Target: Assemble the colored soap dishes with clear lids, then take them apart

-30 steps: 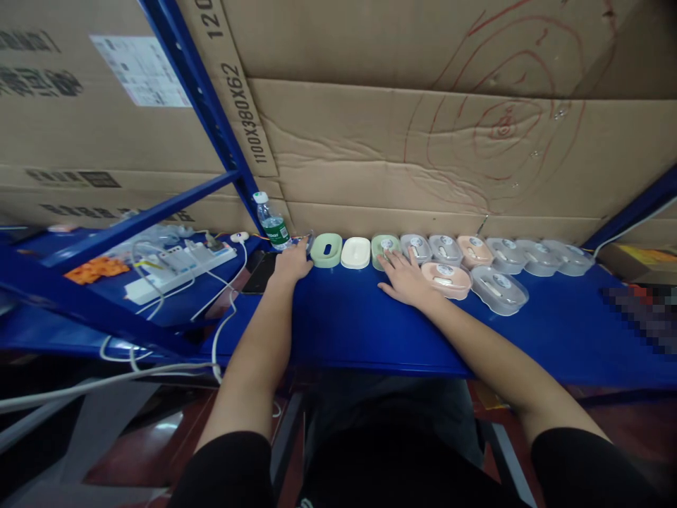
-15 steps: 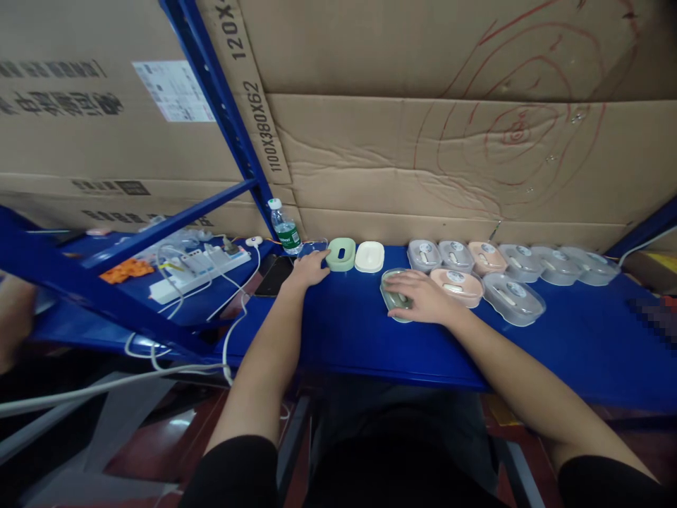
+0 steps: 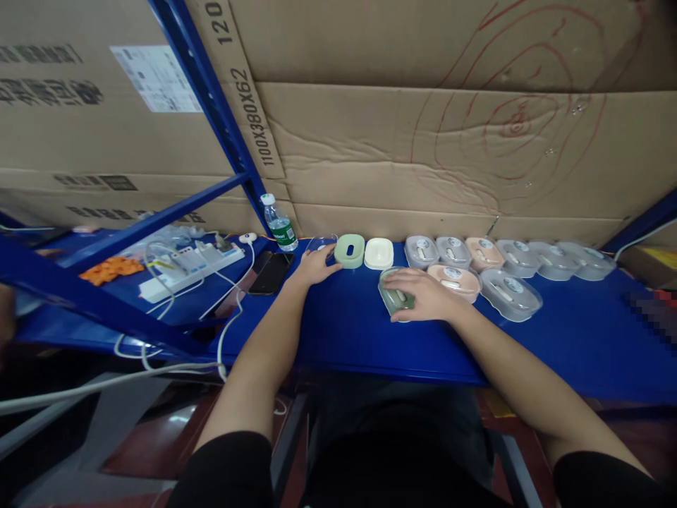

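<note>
My left hand point(image 3: 318, 267) is at the back of the blue table, fingers apart and holding nothing. Its fingertips are at the left side of a light green box point(image 3: 350, 259) with an oval slot in its top. Just behind those fingers lies a clear plastic piece point(image 3: 324, 242), partly hidden. A shallow cream-coloured dish point(image 3: 379, 254) sits to the right of the green box. Nearer the front, my right hand point(image 3: 423, 295) grips a grey-green lidded container point(image 3: 388, 300) from above, covering much of it.
Several clear-lidded containers, one being a grey one point(image 3: 510, 295), stand in two rows at right. A water bottle point(image 3: 280, 224), a phone point(image 3: 271, 273) and a white power strip point(image 3: 190, 271) with cables lie left. A blue shelf post point(image 3: 216, 106) rises beside the bottle.
The light green box and cream dish have slid slightly right along with my left hand. More of the clear piece shows. My right hand stays on the grey-green container; the view has shifted a little.
</note>
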A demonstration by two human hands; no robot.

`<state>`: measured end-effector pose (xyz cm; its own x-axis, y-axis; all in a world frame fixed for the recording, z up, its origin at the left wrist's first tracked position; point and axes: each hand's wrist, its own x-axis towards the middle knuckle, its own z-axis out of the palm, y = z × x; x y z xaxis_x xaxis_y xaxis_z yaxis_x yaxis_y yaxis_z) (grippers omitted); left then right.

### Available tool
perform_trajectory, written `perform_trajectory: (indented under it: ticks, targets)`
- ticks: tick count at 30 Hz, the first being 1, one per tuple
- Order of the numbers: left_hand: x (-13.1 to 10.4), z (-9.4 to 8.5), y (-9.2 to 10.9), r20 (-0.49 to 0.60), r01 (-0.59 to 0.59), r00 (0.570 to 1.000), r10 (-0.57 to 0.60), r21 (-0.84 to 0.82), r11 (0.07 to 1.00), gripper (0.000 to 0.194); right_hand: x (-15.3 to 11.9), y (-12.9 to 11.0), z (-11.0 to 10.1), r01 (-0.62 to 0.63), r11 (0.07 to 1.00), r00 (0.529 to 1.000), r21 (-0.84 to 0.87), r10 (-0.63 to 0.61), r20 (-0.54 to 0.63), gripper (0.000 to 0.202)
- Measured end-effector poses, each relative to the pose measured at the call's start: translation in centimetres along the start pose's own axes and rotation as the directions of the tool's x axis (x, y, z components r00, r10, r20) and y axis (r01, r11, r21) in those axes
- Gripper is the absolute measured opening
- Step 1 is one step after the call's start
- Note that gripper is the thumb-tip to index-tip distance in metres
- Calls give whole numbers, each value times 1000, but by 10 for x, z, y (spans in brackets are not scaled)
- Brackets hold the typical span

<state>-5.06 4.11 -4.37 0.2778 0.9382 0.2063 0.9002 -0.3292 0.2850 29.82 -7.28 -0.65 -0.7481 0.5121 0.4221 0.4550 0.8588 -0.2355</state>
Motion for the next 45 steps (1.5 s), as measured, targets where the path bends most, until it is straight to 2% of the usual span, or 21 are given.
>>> perform_trajectory:
  ticks: [6, 8, 10, 13, 17, 20, 23, 27, 30, 32, 34, 36, 37, 39, 41, 43, 45]
  targets:
    - [0, 0, 11, -76, 26, 997, -23, 36, 999, 71, -3, -2, 2, -86, 994, 994, -67, 90, 57, 94]
    - [-3, -4, 19, -119, 33, 993, -27, 48, 998, 68, -6, 0, 1, -145, 985, 987, -92, 151, 54, 101]
    - [-6, -9, 31, -155, 19, 988, -12, 44, 999, 64, -8, 4, 0, -202, 974, 977, -100, 207, 43, 100]
    - [-11, -15, 53, -196, -81, 977, 79, 1, 997, 61, -10, 10, 0, -211, 975, 976, -71, 214, 34, 86]
    - [-19, -16, 82, -206, -336, 927, 312, -92, 937, 63, -9, 11, 1, -162, 987, 987, 1, 162, 9, 71]
    - [-25, -14, 99, -158, -496, 864, 478, -110, 861, 72, -8, 10, 1, -128, 992, 990, 17, 128, -60, 61]
    - [-29, -12, 109, -138, -575, 815, 562, -85, 813, 68, -7, 8, -1, -124, 992, 975, 8, 123, -183, 53]
    - [-31, -12, 114, -194, -567, 811, 552, -30, 823, 56, -10, 6, -3, -152, 984, 913, 90, 175, -370, 54]
    - [-32, -10, 116, -266, -507, 831, 489, 1, 862, 44, -11, 9, 1, -172, 957, 828, 234, 269, -493, 66]
    - [-32, -7, 118, -305, -443, 856, 417, -15, 897, 42, -11, 12, 6, -180, 924, 777, 337, 344, -528, 74]
    - [-31, -6, 118, -333, -336, 895, 296, -69, 939, 42, -10, 14, 9, -206, 900, 767, 384, 392, -508, 78]
    - [-27, -7, 112, -354, -165, 930, 100, -159, 973, 43, -8, 13, 10, -248, 905, 781, 347, 398, -482, 79]
    - [-25, -10, 106, -358, -61, 933, -18, -208, 976, 43, -7, 12, 9, -263, 914, 789, 308, 388, -477, 77]
    - [-19, -17, 87, -353, 146, 902, -247, -290, 946, 45, -6, 9, 7, -272, 936, 805, 224, 349, -480, 72]
    - [-15, -25, 63, -372, 334, 820, -435, -306, 891, 47, -5, 6, 5, -264, 952, 835, 156, 306, -457, 66]
    - [-13, -32, 39, -376, 465, 748, -547, -291, 836, 48, -6, 3, 4, -255, 962, 873, 98, 273, -405, 61]
    - [-12, -35, 19, -337, 545, 712, -616, -288, 787, 50, -6, 1, 3, -252, 966, 907, 47, 253, -338, 55]
